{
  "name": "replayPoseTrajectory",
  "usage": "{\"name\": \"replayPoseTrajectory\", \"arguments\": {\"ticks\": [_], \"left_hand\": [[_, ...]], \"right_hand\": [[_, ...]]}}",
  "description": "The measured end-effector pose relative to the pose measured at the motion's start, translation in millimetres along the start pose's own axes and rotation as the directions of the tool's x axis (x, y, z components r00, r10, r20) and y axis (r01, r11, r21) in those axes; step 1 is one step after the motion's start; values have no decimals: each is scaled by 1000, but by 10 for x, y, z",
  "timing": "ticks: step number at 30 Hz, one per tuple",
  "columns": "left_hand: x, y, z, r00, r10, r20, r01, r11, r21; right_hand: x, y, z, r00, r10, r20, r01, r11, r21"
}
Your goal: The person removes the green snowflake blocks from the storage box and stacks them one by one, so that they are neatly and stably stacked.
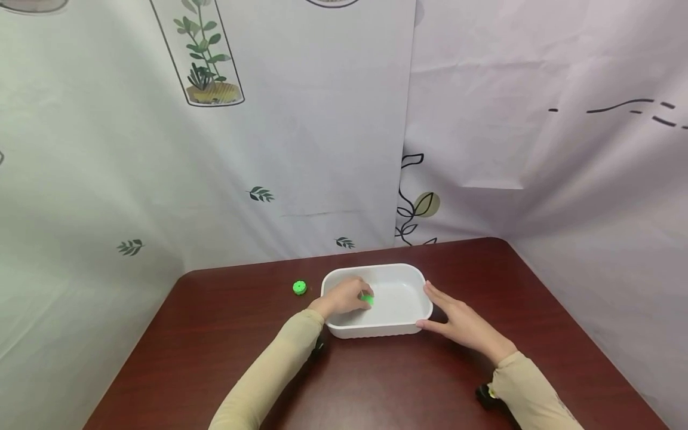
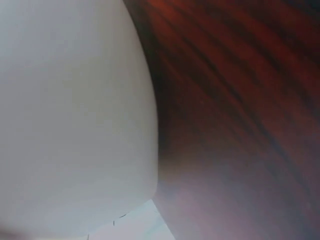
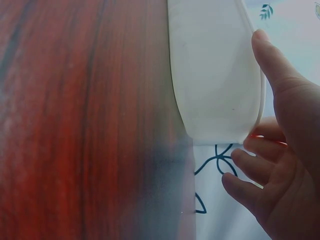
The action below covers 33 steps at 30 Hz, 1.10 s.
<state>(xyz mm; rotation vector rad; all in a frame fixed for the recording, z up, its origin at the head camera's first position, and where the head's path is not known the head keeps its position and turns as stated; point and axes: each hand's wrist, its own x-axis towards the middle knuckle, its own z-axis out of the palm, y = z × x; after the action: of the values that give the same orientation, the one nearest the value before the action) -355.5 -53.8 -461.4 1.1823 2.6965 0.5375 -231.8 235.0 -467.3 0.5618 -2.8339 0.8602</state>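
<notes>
My left hand [image 1: 346, 295] reaches over the left rim of a white rectangular dish [image 1: 398, 298]. Its thumb and fingers pinch a small bright green piece [image 1: 368, 300] low inside the dish; most of that piece is hidden by the fingers. At the dish's right end, my right hand [image 1: 464, 322] touches the rim with thumb and fingers spread apart. In the right wrist view, the right thumb lies on the rim and the other fingers are by the end wall. Only the dish's outer wall [image 2: 75, 120] and the table show in the left wrist view.
A small round green piece with a scalloped edge [image 1: 299, 288] lies on the dark red-brown wooden table [image 1: 376, 382], left of the dish. White curtains [image 1: 333, 149] printed with plants hang behind and beside the table. Dark devices are strapped under both wrists.
</notes>
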Motion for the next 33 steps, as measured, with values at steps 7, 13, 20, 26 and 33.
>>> {"name": "replayPoseTrajectory", "arguments": {"ticks": [7,13,20,26,33], "left_hand": [[-31,8,10,1000,18,-18,-18,999,29],[-67,36,-84,998,12,-60,-12,1000,9],[-115,73,-374,982,24,-185,-25,1000,-5],[-228,-38,-523,966,-17,-258,15,1000,-9],[-432,-272,-631,944,-74,-322,64,997,-40]], "right_hand": [[-6,3,30,1000,0,3,0,1000,-1],[-8,8,35,1000,-2,11,2,1000,1],[4,16,3,1000,-7,4,7,1000,-1],[14,10,6,1000,-5,15,5,1000,0],[6,9,2,1000,7,15,-7,1000,-8]]}}
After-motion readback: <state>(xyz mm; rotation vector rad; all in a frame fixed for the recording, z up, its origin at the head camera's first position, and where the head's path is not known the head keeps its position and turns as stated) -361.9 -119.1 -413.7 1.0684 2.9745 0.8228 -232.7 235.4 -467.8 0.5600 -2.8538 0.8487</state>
